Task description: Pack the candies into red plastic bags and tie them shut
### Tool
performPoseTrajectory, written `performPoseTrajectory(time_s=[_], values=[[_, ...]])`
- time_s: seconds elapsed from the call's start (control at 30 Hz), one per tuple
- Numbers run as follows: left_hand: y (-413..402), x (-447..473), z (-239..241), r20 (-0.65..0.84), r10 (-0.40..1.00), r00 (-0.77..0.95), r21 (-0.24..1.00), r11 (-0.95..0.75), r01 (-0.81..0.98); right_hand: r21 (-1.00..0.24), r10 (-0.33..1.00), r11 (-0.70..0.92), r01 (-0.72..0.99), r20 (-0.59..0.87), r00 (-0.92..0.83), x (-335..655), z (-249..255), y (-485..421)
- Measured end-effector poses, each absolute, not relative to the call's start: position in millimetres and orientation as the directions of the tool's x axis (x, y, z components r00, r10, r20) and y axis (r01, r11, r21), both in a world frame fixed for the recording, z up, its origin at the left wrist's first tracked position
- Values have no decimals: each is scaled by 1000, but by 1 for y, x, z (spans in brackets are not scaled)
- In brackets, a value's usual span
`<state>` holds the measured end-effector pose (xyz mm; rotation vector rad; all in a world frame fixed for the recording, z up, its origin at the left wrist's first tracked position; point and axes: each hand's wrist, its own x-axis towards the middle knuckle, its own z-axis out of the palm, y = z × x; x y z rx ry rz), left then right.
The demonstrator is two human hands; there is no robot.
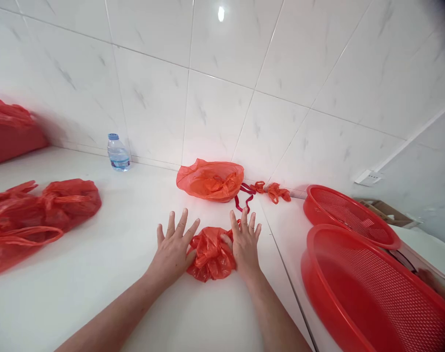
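Note:
A crumpled red plastic bag (211, 256) lies on the white table, bunched up at its top. On its left side my left hand (174, 247) is open, fingers spread, the thumb touching the bag. My right hand (244, 244) is open at the bag's right side, its thumb against the plastic. What the bag contains is hidden. Just behind it sits a wider orange-red plastic bag (210, 181) with its mouth open and more crumpled plastic inside. Dark red ribbon strips (244, 198) lie beside that bag.
Several filled red bags (68, 205) lie at the left, with a red bundle (13, 132) behind. A water bottle (119, 154) stands by the tiled wall. Torn red plastic scraps (277, 192) lie right of centre. Two red mesh baskets (328, 303) occupy the right, beyond a table seam.

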<state>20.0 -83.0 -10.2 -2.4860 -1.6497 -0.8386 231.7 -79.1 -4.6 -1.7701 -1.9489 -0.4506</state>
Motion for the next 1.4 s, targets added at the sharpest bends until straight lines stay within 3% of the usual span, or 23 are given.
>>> performPoseTrajectory(time_s=[0.13, 0.23, 0.4, 0.5, 0.6, 0.87, 1.1, 1.2, 1.4], values=[[-85, 18, 0, 567, 800, 196, 385, -468, 795, -53, 850, 124, 991, 521, -79, 230, -4, -80], [-88, 14, 8, 701, 699, 142, 406, -555, 726, -51, 849, 139, 989, 519, -93, 228, -4, -81], [-99, 17, 15, 786, 540, 302, 201, -684, 701, -34, 844, 149, 988, 525, -109, 226, -6, -79], [-104, 25, 14, 727, 510, 460, 82, -729, 679, -33, 847, 159, 987, 517, -119, 225, -5, -80], [-104, 32, 10, 637, 549, 542, 56, -734, 677, -41, 855, 184, 982, 499, -139, 224, -2, -83], [-96, 33, 5, 498, 692, 523, 233, -687, 688, -46, 858, 200, 979, 491, -152, 221, 5, -89], [-97, 39, 1, 548, 693, 469, 219, -660, 719, -18, 817, 178, 984, 560, -138, 230, -4, -84], [-92, 31, 2, 613, 688, 388, 256, -638, 726, -18, 789, 168, 986, 601, -124, 234, -5, -81], [-78, -8, 20, 691, 719, 77, 447, -509, 736, -28, 751, 147, 989, 653, -93, 237, -5, -81]])
